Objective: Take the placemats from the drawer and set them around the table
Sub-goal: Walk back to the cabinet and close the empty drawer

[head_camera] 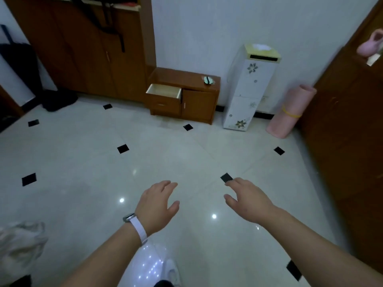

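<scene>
Floor [83,162]: pale glossy tiles with small black diamond insets, spread beneath and ahead of both hands.
Wardrobe [83,48]: tall, brown wood, doors closed, far ahead and to the left of the left hand.
Door [342,121]: brown wood, to the right of the right hand.
White cabinet [248,90]: narrow, flower-patterned, far ahead of the right hand, against the wall.
Low cabinet [199,104]: brown, far ahead, between the lines of the two hands.
Pink mat [290,112]: rolled, leaning by the wall, ahead and right of the right hand.
Drawer [163,96]: pulled open on the low cabinet's left side, well ahead of the left hand; contents cannot be made out.
Left hand [157,206]: palm down, fingers loosely spread, holding nothing.
Right hand [248,200]: just beside the left, fingers relaxed, holding nothing.
Watch [134,222]: white strap, on the left wrist.
</scene>
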